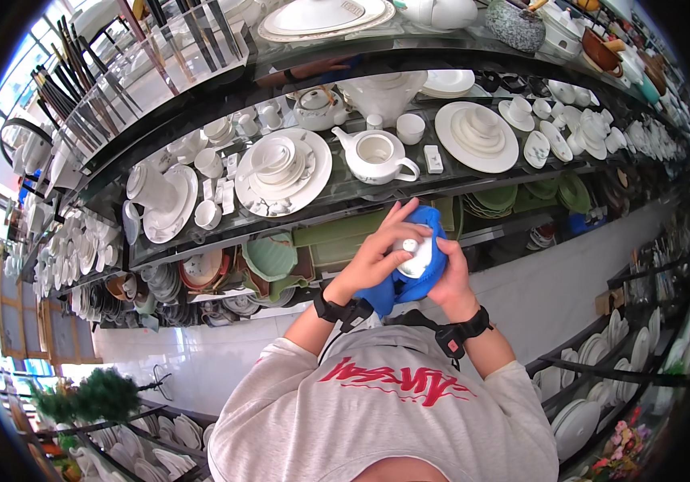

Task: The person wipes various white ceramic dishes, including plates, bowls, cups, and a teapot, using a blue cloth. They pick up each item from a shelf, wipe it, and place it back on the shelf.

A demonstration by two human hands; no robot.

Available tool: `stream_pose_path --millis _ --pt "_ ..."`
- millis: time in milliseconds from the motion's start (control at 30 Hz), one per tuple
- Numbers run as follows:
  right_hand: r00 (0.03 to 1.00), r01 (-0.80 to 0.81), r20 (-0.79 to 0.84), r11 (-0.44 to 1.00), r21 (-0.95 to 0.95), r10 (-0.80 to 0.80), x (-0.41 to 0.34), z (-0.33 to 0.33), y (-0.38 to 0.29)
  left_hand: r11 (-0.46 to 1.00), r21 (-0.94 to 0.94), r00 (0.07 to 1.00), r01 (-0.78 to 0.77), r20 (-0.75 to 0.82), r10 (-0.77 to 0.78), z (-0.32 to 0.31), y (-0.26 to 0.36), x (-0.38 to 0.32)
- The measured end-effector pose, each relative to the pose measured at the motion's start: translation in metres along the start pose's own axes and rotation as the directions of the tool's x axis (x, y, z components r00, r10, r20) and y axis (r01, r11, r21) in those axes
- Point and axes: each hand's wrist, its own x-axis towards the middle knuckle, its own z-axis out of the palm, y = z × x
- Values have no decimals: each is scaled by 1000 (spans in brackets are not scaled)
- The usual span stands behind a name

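A white porcelain teapot lid [415, 260] with a round knob is held in front of my chest, its knob facing up. My left hand [375, 250] has its thumb and fingers around the lid near the knob. Below and around the lid is a blue cloth [426, 286], which my right hand [452, 274] grips from the right side, thumb on its edge. Beyond my hands, on the glass shelf, stands a white teapot [375, 158] with its top uncovered, spout to the left and handle to the right. The lid's underside is hidden.
Stacked plates and bowls [285, 172] flank the teapot on the left, another plate stack [476, 135] on the right. A small white cup [410, 128] stands close to it. Green dishes [269, 256] fill the shelf below. Plate racks [592, 367] stand behind me.
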Motion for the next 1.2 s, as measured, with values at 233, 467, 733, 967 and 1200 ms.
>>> stream_pose_path --millis 233,467,733,967,1200 --pt "996 26 83 1000 -7 -25 5 -11 5 973 -208 985 99 -116 -125 10 -10 -8" --pt "892 386 -85 847 -365 -443 8 7 -3 762 -381 731 523 -260 -631 48 -17 -9" --pt "775 495 53 554 -670 -629 11 -11 -17 588 -477 608 653 -134 -783 57 -23 4" --pt "716 546 235 318 -775 -658 21 -23 -20 559 -757 684 337 -211 -698 61 -10 23" --pt "727 590 314 320 -741 -611 30 -28 -44 700 -487 745 522 -140 -652 41 -7 27"
